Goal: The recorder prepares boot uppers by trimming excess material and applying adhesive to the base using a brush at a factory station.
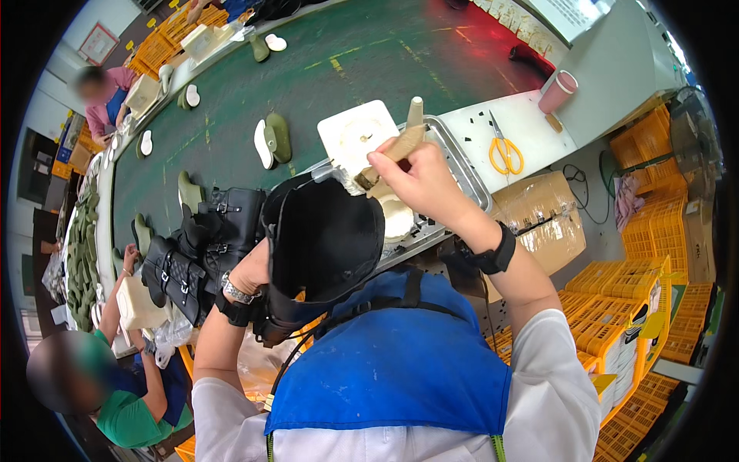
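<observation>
Two black buckled boots [202, 246] lie at the near edge of the green conveyor belt [231, 115]. Just right of them, the left hand [250, 271] grips a black boot upper [327, 242] from beneath, held upright. The right hand [419, 181] is closed around a wooden-handled brush [392, 152], bristles touching the upper's top edge. Yellow scissors [505, 150] lie on the white side table [523, 127] farther right.

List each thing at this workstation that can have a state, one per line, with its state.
black boot: held up, sole side toward the camera
brush: gripped, bristles on the boot's edge
left hand: holding the boot
right hand: closed round the brush handle
yellow scissors: shut, lying flat
pink cup: upright
</observation>
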Motion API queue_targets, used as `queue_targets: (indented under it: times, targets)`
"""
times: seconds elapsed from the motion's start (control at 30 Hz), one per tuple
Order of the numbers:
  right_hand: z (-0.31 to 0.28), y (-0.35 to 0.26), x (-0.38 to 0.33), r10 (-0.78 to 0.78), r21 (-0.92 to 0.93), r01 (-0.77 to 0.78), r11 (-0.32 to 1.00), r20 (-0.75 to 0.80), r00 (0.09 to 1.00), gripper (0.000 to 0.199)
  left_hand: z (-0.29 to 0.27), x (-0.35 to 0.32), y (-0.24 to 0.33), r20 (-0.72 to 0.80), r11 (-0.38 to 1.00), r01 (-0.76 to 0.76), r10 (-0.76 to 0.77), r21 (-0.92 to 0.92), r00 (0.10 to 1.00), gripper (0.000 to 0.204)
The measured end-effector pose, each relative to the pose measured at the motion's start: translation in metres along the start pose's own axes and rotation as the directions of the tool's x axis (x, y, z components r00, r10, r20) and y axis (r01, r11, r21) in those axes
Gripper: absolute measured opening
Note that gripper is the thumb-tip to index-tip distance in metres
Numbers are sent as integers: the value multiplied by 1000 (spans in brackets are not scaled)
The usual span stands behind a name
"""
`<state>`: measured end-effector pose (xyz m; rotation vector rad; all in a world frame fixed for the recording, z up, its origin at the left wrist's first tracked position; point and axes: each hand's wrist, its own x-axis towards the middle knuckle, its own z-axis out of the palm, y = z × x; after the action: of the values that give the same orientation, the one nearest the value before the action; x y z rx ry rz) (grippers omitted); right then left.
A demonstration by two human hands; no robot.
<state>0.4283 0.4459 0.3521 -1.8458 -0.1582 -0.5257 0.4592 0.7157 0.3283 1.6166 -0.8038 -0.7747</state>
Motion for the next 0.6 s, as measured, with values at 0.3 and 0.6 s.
queue_targets:
  times: [0.3, 0.6]
  targets:
    - [-3, 10, 17, 135, -202, -104, 974, 147, 980, 36, 19, 16, 21, -32, 982, 119, -125, -148, 992, 111]
    - [-33, -16, 22, 342, 42, -359, 932, 222, 913, 31, 23, 16, 18, -140, 1000, -18, 14, -25, 990, 112]
